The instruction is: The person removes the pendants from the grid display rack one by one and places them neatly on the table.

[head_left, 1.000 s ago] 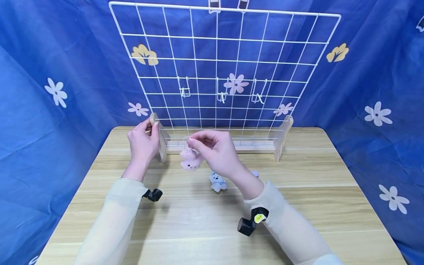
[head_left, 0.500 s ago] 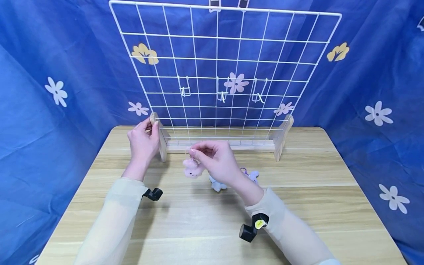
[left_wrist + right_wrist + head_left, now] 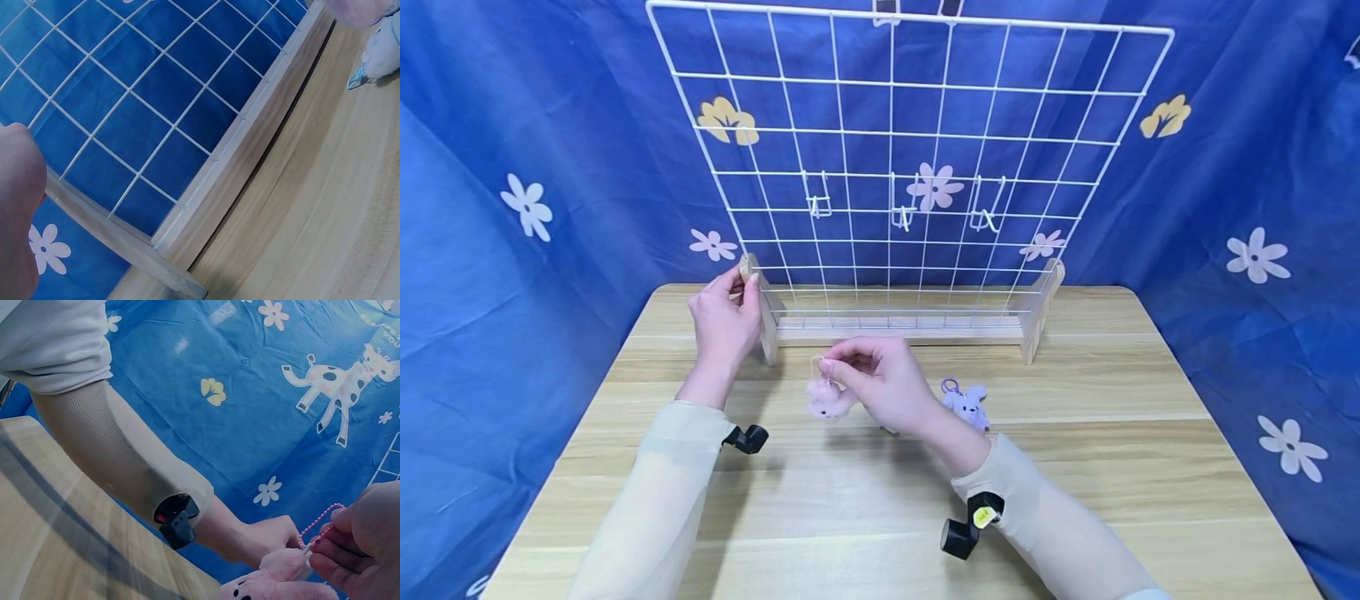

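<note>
My left hand (image 3: pixel 722 317) grips the upper end of the wooden left foot (image 3: pixel 767 329) of a white wire grid rack (image 3: pixel 891 133). Between thumb and fingertips, my right hand (image 3: pixel 883 383) pinches the pink beaded chain (image 3: pixel 315 523) of a pink plush keychain (image 3: pixel 827 402). That plush, with a small dark-eyed face, hangs over the table just in front of the rack. A pale blue plush keychain (image 3: pixel 381 53) lies on the table, mostly hidden by my right hand in the head view. Right of that wrist lies a lavender plush keychain (image 3: pixel 967 408) with a purple ring.
Three white wire hooks hang in a row on the grid: a left hook (image 3: pixel 818 206), a middle hook (image 3: pixel 902 218) and a right hook (image 3: pixel 985 220). The rack's right foot (image 3: pixel 1042 312) stands on the wooden table (image 3: pixel 820 533). A blue flowered cloth (image 3: pixel 1240 167) surrounds the table.
My right hand has lowered the pink plush keychain away from the rack, towards me. The lavender plush has come into view, while the pale blue one is now mostly covered. My left hand stays put.
</note>
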The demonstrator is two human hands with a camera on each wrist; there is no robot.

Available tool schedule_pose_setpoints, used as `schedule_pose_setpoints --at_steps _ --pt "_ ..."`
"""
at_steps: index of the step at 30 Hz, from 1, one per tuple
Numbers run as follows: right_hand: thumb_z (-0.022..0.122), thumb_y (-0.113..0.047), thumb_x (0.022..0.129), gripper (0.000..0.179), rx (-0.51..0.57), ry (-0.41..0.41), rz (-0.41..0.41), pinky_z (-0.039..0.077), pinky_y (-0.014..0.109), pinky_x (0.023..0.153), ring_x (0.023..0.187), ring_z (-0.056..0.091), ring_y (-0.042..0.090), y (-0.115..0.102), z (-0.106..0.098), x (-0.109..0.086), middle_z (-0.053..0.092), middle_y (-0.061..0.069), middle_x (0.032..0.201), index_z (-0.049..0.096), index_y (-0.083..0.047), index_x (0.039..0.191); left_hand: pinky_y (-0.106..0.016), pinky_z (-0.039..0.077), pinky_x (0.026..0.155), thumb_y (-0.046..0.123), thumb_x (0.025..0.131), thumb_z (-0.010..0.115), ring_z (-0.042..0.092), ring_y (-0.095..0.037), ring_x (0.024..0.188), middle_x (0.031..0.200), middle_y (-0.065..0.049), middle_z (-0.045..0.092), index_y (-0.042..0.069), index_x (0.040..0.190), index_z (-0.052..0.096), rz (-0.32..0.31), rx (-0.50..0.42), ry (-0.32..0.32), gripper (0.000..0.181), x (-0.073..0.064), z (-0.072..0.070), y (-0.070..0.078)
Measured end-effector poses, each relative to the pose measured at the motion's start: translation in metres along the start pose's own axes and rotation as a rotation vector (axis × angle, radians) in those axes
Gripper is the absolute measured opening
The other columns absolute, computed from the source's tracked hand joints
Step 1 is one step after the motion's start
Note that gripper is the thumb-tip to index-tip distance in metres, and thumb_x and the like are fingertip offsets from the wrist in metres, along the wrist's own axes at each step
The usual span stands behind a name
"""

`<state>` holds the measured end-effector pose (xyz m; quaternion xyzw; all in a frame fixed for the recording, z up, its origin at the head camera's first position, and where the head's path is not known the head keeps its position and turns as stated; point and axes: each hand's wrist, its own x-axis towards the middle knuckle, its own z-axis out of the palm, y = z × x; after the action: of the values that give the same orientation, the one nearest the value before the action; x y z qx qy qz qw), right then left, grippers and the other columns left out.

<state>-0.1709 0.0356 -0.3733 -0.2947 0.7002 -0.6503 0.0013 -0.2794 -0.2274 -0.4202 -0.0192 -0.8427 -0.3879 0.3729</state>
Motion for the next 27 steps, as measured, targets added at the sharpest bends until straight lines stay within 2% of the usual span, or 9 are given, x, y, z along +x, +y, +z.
schedule_pose_setpoints --at_steps 7,15,23,27 --pt "0.073 -0.002 0.098 0.009 0.012 -0.022 0.039 0.062 0.026 0.072 0.081 0.072 0.013 0.005 0.003 -0.007 0.079 0.011 0.097 0.079 0.005 0.102 -0.047 0.063 0.084 0.012 0.101 0.070 0.078 -0.032 0.092 0.104 -0.017 0.079 -0.001 0.118 0.078 0.012 0.015 0.001 0.023 0.001 0.000 0.001" --pt "0.073 0.001 0.097 0.007 0.031 -0.052 0.013 0.064 0.030 0.072 0.080 0.072 0.019 0.009 0.007 -0.013 0.078 0.011 0.094 0.078 0.005 0.100 -0.049 0.062 0.085 0.012 0.101 0.071 0.078 -0.033 0.092 0.103 -0.018 0.079 -0.002 0.118 0.078 0.032 0.015 0.003 0.023 0.001 0.000 -0.001" --pt "0.073 0.001 0.097 0.007 0.027 -0.073 0.026 0.064 0.031 0.074 0.082 0.071 0.012 0.010 0.009 -0.020 0.078 0.011 0.096 0.078 0.005 0.100 -0.049 0.062 0.086 0.012 0.101 0.071 0.077 -0.034 0.092 0.102 -0.019 0.079 -0.002 0.117 0.078 0.044 0.022 0.009 0.023 0.001 0.001 -0.002" --pt "0.073 0.001 0.097 0.007 0.033 -0.088 0.039 0.064 0.031 0.074 0.082 0.072 0.013 0.011 0.011 -0.024 0.079 0.011 0.095 0.078 0.005 0.101 -0.050 0.060 0.088 0.012 0.101 0.070 0.077 -0.035 0.092 0.103 -0.018 0.079 -0.001 0.117 0.078 0.043 0.018 0.008 0.023 0.001 0.001 -0.002"
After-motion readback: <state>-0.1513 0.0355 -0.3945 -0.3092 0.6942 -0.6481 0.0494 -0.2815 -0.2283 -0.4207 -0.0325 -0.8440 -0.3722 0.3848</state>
